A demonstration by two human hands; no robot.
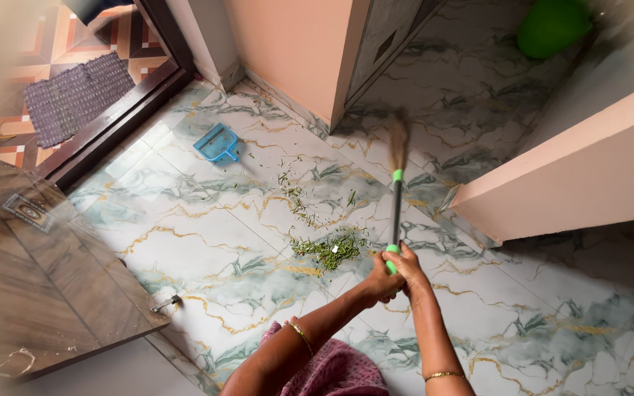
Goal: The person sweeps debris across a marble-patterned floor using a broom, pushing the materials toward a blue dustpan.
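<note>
Both my hands grip the near end of a broom (pixel 397 198) with a black shaft and green bands. My left hand (pixel 380 281) wraps the handle from the left, and my right hand (pixel 408 265) clasps it just above. The bristle head (pixel 398 136) is blurred and points away toward the wall corner. A pile of green plant scraps (pixel 329 249) lies on the marble floor (pixel 207 235) just left of my hands, with more bits scattered farther out. A blue dustpan (pixel 216 143) rests on the floor beyond the scraps, apart from the broom.
An open wooden door (pixel 53 271) stands at the left with a metal latch (pixel 164 303). A dark door threshold (pixel 111 121) leads to a purple mat (pixel 75 95). Peach walls (pixel 574 176) rise at right and centre back. A green bucket (pixel 552 26) sits far right.
</note>
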